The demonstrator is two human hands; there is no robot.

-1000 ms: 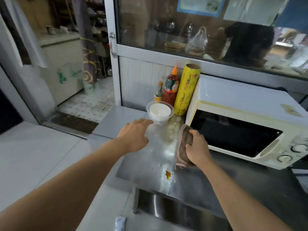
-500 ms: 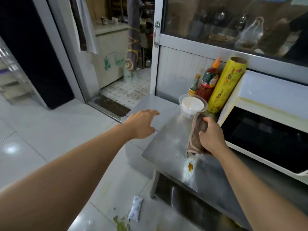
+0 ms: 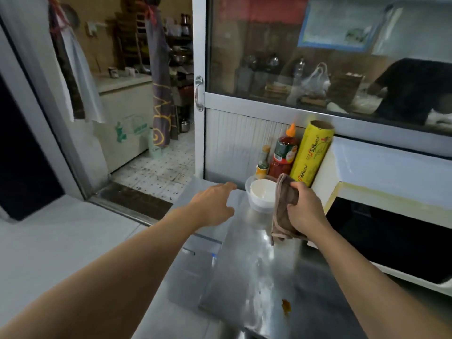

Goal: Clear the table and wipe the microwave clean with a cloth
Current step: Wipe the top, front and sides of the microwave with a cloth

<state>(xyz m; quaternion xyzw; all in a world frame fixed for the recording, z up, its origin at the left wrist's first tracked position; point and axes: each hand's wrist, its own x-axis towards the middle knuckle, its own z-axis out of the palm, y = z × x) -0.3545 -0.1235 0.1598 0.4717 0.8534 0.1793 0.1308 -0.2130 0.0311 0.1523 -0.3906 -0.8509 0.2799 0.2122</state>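
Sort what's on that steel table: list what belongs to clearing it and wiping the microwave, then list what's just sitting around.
Belongs to the job:
brown cloth, gripped by the right hand
microwave
white bowl, just ahead of the open left hand
orange stain on the steel table

Just lying about:
red sauce bottle
small bottle
yellow wrap roll

Table (image 3: pixel 252 277) is shiny bare metal, pretty smeared. Cloth (image 3: pixel 285 206) looks like soft matt brown fabric. Bowl (image 3: pixel 261 195) is glossy white, sitting in clear plastic. Microwave (image 3: pixel 381 172) has smooth cream casing and a glossy dark door. Wrap roll (image 3: pixel 311 155) is shiny yellow plastic.
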